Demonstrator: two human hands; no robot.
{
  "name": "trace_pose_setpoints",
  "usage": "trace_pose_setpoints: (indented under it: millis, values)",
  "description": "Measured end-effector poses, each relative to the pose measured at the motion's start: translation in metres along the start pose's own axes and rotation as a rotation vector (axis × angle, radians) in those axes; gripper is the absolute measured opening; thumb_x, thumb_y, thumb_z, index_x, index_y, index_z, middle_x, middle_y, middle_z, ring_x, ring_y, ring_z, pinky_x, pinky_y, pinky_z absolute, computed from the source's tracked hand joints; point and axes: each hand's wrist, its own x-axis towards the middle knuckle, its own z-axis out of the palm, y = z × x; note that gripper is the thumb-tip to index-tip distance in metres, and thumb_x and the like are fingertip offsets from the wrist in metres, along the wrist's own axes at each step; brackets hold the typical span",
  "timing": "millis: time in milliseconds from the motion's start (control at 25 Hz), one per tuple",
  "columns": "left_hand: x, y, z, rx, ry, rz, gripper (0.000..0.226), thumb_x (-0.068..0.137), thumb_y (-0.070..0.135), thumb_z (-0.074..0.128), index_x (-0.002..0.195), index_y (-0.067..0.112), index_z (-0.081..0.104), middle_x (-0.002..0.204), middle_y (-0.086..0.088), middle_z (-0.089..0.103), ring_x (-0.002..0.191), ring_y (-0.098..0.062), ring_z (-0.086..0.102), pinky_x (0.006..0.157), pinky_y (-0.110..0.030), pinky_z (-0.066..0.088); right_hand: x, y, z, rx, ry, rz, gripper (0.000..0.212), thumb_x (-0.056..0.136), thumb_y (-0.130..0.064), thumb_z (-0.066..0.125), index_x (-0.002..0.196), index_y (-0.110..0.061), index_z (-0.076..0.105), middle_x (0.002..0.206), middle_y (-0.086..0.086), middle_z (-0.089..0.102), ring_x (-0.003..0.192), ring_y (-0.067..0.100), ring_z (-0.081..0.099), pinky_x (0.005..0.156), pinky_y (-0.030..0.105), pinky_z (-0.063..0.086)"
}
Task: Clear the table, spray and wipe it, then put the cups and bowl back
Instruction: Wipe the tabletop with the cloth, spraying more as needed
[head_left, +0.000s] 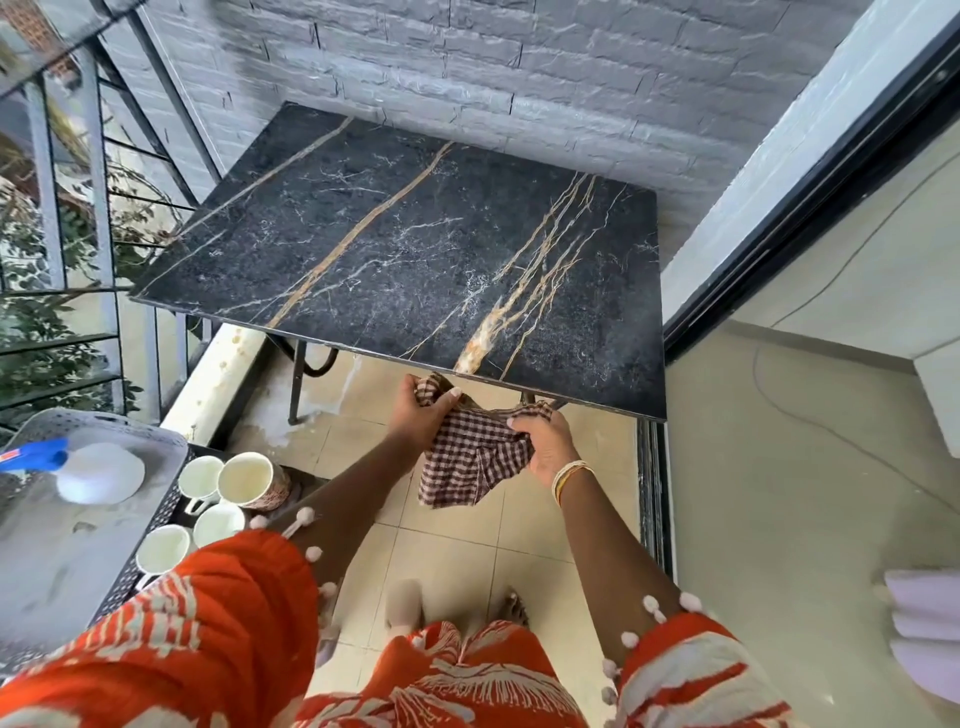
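- My left hand grips one bunched end of the checked cloth; my fingers are curled round the fabric with the thumb pressed over the top.
- My right hand holds the other end, fingers curled in and pinching a fold of it, so the cloth hangs slack between and below both sets of fingers.
- The dark marble table lies just beyond my fingertips; its near edge runs right above my knuckles, and the cloth's upper folds sit close under that edge. I cannot tell whether they touch it.
- Well to the left of my left fingers, lower down, four white cups stand clustered together on a dark perforated surface.
- Further left of the cups, a white bowl sits upside down in a grey tray, with the blue spray bottle lying beside it.
- Bangles circle my right wrist, just behind the fingers.
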Motion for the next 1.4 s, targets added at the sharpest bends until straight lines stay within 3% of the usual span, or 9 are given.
trace_pose_setpoints:
  millis: [80,200,320,520,640,840,1000,1120,1400]
  values:
    - [-0.005,0.006,0.001,-0.057,0.089,0.061,0.034,0.089,0.019,0.064,0.113,0.014,0.04,0.099,-0.005,0.057,0.078,-0.011,0.057,0.05,-0.018,0.051,0.0,0.0,-0.002,-0.055,-0.009,0.004,0.053,0.076,0.021,0.047,0.12,-0.007,0.045,0.122,0.022,0.058,0.107,0.036,0.06,0.085,0.046,0.053]
    - [-0.002,0.009,-0.01,-0.089,0.164,0.082,0.029,0.093,0.016,0.057,0.119,0.021,0.045,0.099,-0.005,0.055,0.083,-0.018,0.058,0.057,-0.024,0.054,0.006,-0.003,-0.015,-0.009,-0.048,0.044,0.064,0.077,0.026,0.028,0.127,-0.008,0.049,0.132,0.024,0.052,0.119,0.04,0.053,0.096,0.051,0.046]
    - [0.003,0.008,-0.022,0.011,0.004,0.083,0.026,0.092,0.01,0.058,0.117,0.018,0.058,0.104,-0.011,0.058,0.087,-0.02,0.059,0.06,-0.02,0.054,0.009,-0.001,-0.027,-0.077,-0.056,-0.024,0.079,0.074,0.026,0.024,0.124,-0.025,0.058,0.137,0.014,0.042,0.125,0.038,0.046,0.096,0.052,0.049]
    - [0.001,0.007,-0.023,1.019,-0.229,0.251,0.061,0.065,0.027,0.085,0.121,0.022,0.063,0.115,-0.002,0.059,0.109,-0.02,0.053,0.096,-0.029,0.044,0.001,0.001,-0.029,-0.524,-0.262,-0.141,0.055,0.079,0.018,0.045,0.121,-0.013,0.064,0.143,0.016,0.046,0.124,0.03,0.049,0.101,0.04,0.048]
    - [0.0,0.002,-0.018,1.189,-0.149,0.394,0.042,0.073,0.018,0.076,0.114,0.019,0.068,0.109,-0.004,0.064,0.105,-0.021,0.054,0.088,-0.027,0.047,0.002,0.004,-0.027,-1.2,-0.178,-0.351,0.063,0.075,0.0,0.069,0.135,-0.011,0.053,0.14,0.006,0.05,0.128,0.027,0.048,0.105,0.036,0.044]
    - [0.002,-0.001,-0.013,1.1,0.007,0.365,0.023,0.077,0.025,0.074,0.095,0.012,0.068,0.108,-0.005,0.055,0.091,-0.015,0.05,0.078,-0.024,0.051,0.007,0.008,-0.025,-1.434,0.193,-0.638,0.038,0.077,-0.019,0.073,0.114,-0.017,0.071,0.12,0.006,0.056,0.109,0.029,0.055,0.087,0.038,0.055]
    - [-0.001,0.007,-0.032,0.742,-0.059,0.135,0.068,0.067,0.024,0.084,0.125,0.008,0.052,0.122,-0.006,0.054,0.114,-0.023,0.053,0.099,-0.035,0.048,0.015,-0.008,-0.041,-1.021,-0.098,-0.386,0.041,0.069,-0.016,0.077,0.108,-0.005,0.07,0.112,-0.002,0.059,0.106,0.018,0.055,0.088,0.03,0.05]
    - [-0.007,-0.003,-0.039,0.648,-0.164,0.012,0.055,0.07,0.027,0.081,0.117,0.006,0.063,0.116,-0.007,0.066,0.11,-0.026,0.061,0.099,-0.037,0.049,0.011,-0.016,-0.042,-0.572,-0.25,-0.126,0.026,0.061,-0.009,0.068,0.086,-0.002,0.068,0.082,0.008,0.064,0.084,0.023,0.058,0.065,0.026,0.047]
    - [-0.04,-0.04,-0.062,-0.273,-0.075,-0.167,0.046,0.075,0.018,0.076,0.114,0.003,0.058,0.113,-0.017,0.066,0.103,-0.033,0.064,0.091,-0.046,0.053,0.006,-0.017,-0.018,-0.311,-0.401,0.143,0.026,0.073,-0.012,0.057,0.096,-0.005,0.068,0.096,0.016,0.07,0.087,0.031,0.066,0.082,0.043,0.053]
